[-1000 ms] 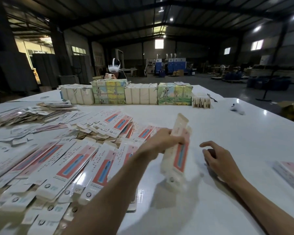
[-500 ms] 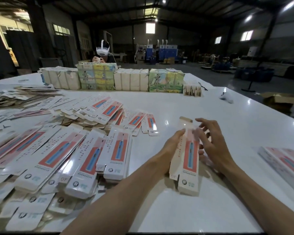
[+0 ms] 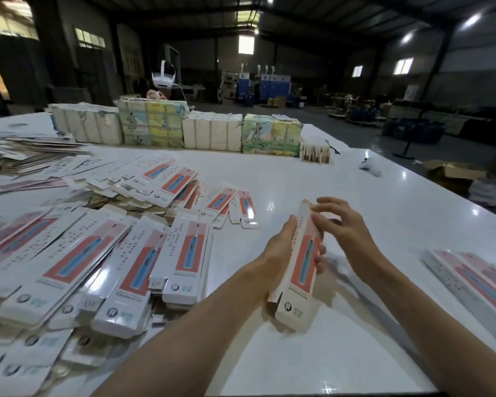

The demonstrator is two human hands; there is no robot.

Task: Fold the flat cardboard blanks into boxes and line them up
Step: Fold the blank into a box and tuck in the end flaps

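Left hand point(image 3: 281, 247) is gripping box point(image 3: 301, 270) mid-length, over table point(image 3: 370, 202); right hand point(image 3: 347, 230) is touching its top end, pinch unclear.

Left hand point(image 3: 281, 249), right hand point(image 3: 345, 229), both curled

Factory/warehouse packing hall. Dark steel roof trusses point(image 3: 312, 12), strip lights point(image 3: 473, 20), bare concrete floor point(image 3: 364, 138). Blue machines point(image 3: 269, 81) at the back, probably cabinets or presses, too dim to tell. Big white table point(image 3: 384, 213) with heaps of flat carton blanks point(image 3: 69, 253) and bundled stacks of boxes point(image 3: 212, 133) along the far edge.
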